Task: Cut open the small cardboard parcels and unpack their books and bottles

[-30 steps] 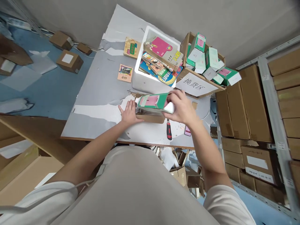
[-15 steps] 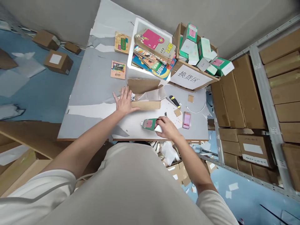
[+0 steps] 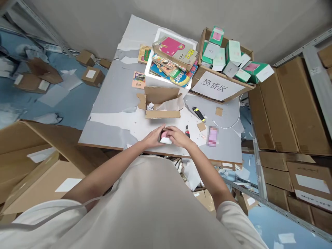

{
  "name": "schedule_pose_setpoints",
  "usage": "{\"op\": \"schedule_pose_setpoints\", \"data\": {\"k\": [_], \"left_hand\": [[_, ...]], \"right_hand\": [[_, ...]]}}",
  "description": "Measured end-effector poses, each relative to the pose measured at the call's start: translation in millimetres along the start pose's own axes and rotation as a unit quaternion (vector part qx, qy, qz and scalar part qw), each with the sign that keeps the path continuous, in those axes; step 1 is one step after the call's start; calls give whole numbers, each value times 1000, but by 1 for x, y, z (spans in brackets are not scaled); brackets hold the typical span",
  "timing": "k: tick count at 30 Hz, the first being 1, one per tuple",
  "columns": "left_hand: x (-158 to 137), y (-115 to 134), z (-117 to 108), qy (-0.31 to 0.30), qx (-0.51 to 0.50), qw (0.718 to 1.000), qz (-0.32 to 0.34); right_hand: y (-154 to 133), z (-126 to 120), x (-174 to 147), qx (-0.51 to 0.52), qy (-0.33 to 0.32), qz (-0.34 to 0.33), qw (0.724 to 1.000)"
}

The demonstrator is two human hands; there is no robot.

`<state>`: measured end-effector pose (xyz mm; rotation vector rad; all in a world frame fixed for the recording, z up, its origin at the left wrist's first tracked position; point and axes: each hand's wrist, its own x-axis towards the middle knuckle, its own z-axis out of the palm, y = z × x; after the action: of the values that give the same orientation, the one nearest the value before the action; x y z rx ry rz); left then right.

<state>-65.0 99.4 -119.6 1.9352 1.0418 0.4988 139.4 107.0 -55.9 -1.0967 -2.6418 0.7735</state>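
Observation:
Near the table's front edge, a small box (image 3: 166, 140) is tilted with its open end and white flap towards me. Something pink (image 3: 164, 134) shows inside it. My left hand (image 3: 153, 138) is wrapped around the box's left side. The fingers of my right hand (image 3: 178, 137) are bent at the opening on the right, gripping the box edge; their tips are partly hidden. Just beyond my hands lies an open cardboard box (image 3: 163, 114), holding crumpled paper (image 3: 150, 106) and a greyish wrapping sheet (image 3: 169, 103). A red-and-black utility knife (image 3: 187, 131) rests beside my right hand.
A yellow-and-black cutter (image 3: 199, 114) and a phone (image 3: 212, 136) lie to the right. Behind stand a white bin (image 3: 166, 82) of books and a carton (image 3: 197, 77) full of green-and-white boxes. Shelving with cartons (image 3: 287, 107) borders the right; a large open carton (image 3: 64, 152) stands left.
My left hand has left the open cardboard box and come to the small box. The small box has turned its open end towards me, and my view has shifted left.

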Motion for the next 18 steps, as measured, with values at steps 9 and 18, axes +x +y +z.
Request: {"op": "schedule_pose_setpoints", "data": {"k": [9,18], "left_hand": [[-3,-2,-5,52,-28,997,-44],[-1,-7,0,52,-42,998,-14]], "right_hand": [[-33,-18,1,-182,-72,-66,978],[-34,-18,29,-220,-163,-50,961]]}}
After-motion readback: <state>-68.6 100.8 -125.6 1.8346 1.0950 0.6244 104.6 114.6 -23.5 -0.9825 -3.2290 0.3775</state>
